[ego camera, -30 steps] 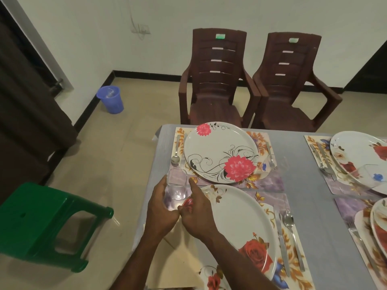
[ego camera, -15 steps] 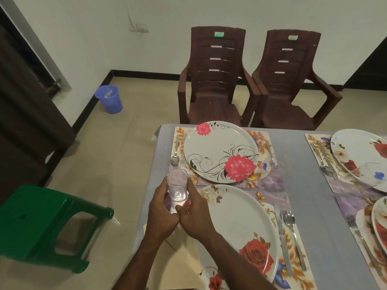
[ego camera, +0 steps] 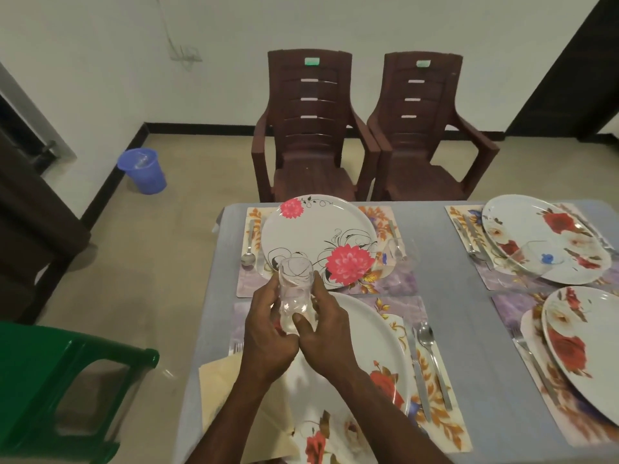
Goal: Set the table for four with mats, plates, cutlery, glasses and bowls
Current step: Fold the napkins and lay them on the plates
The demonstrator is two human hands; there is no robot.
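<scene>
Left hand (ego camera: 268, 333) wrapped round the left side of a clear glass (ego camera: 295, 296), fingers curled against its lower wall. Right hand (ego camera: 326, 333) gripping the same glass from the right, thumb laid across its base. Glass held upright, lifted clear of the table (ego camera: 469, 329), above the near-left place setting, its rim overlapping the view of the plate beyond.

Directly beneath and right of the hands: a large white plate with a red rose (ego camera: 375, 349) on a floral mat (ego camera: 445, 423). Knife (ego camera: 417, 373) and spoon (ego camera: 432, 356) lying side by side on the mat to the right of that plate. Fork tines (ego camera: 237, 347) just showing left of the left wrist. A folded cream napkin (ego camera: 227, 393) partly under the forearms, at the table's near-left corner.

Farther off, at the far-left setting: a white plate with pink flowers (ego camera: 315, 236) on its own mat (ego camera: 395, 283), a spoon (ego camera: 248, 254) to its left, another clear glass (ego camera: 400, 249) at its right edge, hard to make out.

On the right side of the table: two more rose-patterned plates, far (ego camera: 522, 229) and near (ego camera: 589, 356), each on a mat with cutlery alongside; a clear bowl (ego camera: 532, 259) resting on the far one.

Beyond the table: two brown plastic chairs (ego camera: 311, 128) side by side against the wall. A blue bucket (ego camera: 144, 170) on the floor to the left. A green stool (ego camera: 50, 380) near the left edge.
</scene>
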